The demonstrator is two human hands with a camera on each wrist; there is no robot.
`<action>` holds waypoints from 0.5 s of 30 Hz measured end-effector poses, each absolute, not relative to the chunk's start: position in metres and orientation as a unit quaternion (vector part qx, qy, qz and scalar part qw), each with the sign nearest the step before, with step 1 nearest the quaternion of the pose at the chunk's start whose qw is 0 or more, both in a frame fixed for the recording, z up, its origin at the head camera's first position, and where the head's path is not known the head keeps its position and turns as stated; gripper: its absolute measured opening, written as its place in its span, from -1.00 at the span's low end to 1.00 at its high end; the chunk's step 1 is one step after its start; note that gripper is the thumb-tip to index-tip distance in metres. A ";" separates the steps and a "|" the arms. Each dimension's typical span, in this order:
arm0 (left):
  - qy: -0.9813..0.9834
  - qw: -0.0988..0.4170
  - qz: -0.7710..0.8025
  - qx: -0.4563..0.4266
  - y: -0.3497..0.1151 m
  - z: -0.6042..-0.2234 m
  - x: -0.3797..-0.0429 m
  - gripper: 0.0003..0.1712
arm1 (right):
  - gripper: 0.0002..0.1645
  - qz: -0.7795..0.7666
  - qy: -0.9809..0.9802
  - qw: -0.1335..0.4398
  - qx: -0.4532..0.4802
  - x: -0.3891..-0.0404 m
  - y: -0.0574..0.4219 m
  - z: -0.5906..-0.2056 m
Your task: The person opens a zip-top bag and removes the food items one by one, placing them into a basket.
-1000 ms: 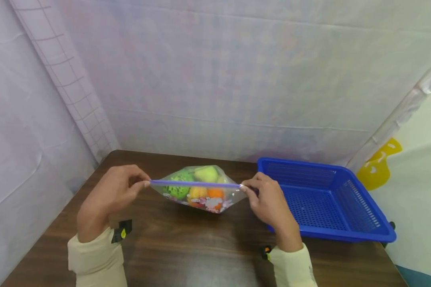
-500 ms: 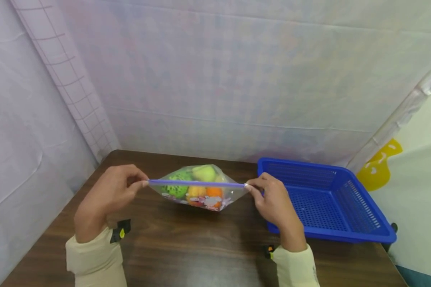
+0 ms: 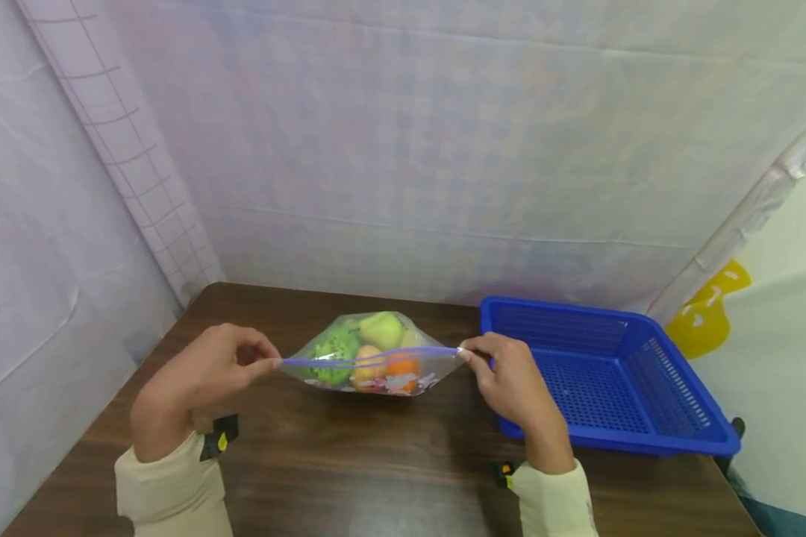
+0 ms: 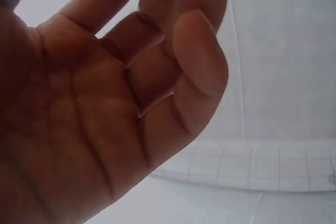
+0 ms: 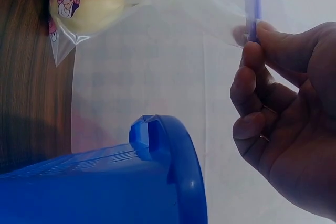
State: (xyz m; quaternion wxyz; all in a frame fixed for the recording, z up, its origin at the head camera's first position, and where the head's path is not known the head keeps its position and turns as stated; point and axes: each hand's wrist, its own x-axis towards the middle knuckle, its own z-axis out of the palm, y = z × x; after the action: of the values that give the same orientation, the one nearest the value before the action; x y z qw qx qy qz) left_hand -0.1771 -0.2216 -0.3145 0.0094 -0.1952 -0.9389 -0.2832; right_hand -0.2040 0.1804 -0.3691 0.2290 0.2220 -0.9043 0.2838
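A clear zip bag [image 3: 436, 367] with a purple zip strip stands on the table between the hands. Inside it are a bumpy green fruit [image 3: 336, 353], a yellow-green pear [image 3: 381, 330], an orange fruit [image 3: 404, 365] and a yellowish fruit [image 3: 369, 359]. Two purple lines of the zip lie slightly apart along the top. My left hand [image 3: 218, 367] pinches the strip's left end; the left wrist view shows its palm and curled fingers [image 4: 199, 61], but the bag is out of that view. Between thumb and fingers, my right hand [image 3: 510, 377] pinches the right end of the strip.
A blue plastic basket [image 3: 651, 440] with a perforated bottom sits on the right, just beyond the right hand. The brown wooden table [image 3: 376, 477] ends at a pale curtain [image 3: 403, 164] behind and at the left.
The zip strip, earlier one straight line, now shows two separated lines. My left hand and the left end of the strip have dropped slightly. The right hand has shifted slightly right.
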 end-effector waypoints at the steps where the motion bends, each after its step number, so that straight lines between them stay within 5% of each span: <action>1: -0.939 0.008 -0.281 -0.197 -0.220 -0.315 -0.178 -0.87 | -0.92 0.284 -0.904 0.229 0.222 -0.204 0.181 -0.369; 15: -0.948 0.063 -0.217 -0.226 -0.147 -0.321 -0.186 -0.83 | -0.92 0.278 -0.910 0.210 0.224 -0.205 0.179 -0.371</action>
State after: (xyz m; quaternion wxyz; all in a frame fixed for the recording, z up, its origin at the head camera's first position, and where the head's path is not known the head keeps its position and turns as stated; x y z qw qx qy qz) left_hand -0.1856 -0.1474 -0.3214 0.0635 -0.2260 -0.9475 -0.2169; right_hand -0.2054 0.1789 -0.3712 0.2095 0.2243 -0.9101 0.2784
